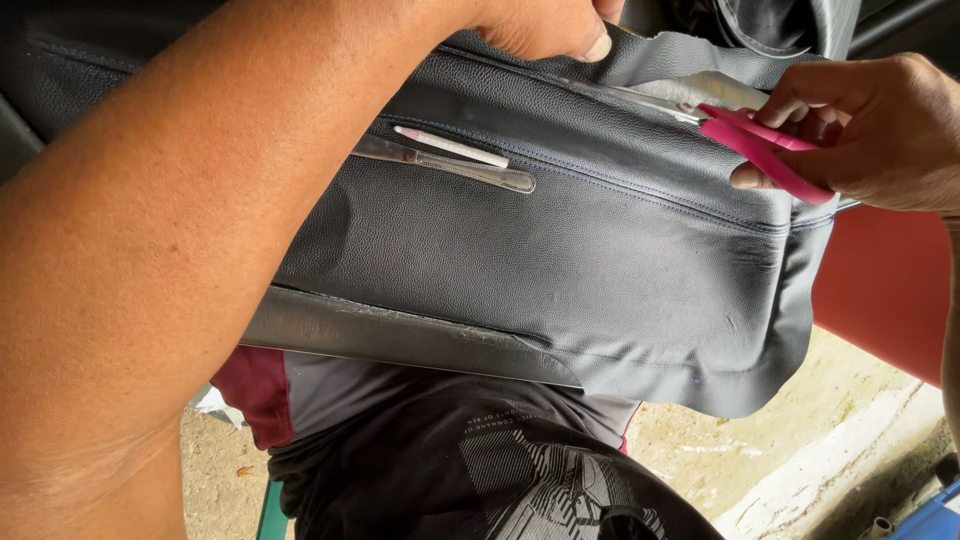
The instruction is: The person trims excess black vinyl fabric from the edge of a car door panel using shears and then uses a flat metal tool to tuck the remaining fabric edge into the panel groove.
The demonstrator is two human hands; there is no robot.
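Observation:
A padded part covered in dark grained leather (560,250) lies across my lap, with blue stitched seams running along it. My left hand (548,28) reaches over it and pinches the loose leather edge at the top. Pink-handled scissors (765,150) are in my right hand (875,130), their blades pointing left at the loose flap near the top edge. A white pen (450,147) and a flat metal tool (450,166) rest on the leather surface, below my left hand.
My left forearm (170,250) fills the left of the view. A grey trim edge (400,340) runs under the leather. A red panel (880,285) stands at the right. Bare concrete floor (760,450) lies below, with a blue object (935,515) in the corner.

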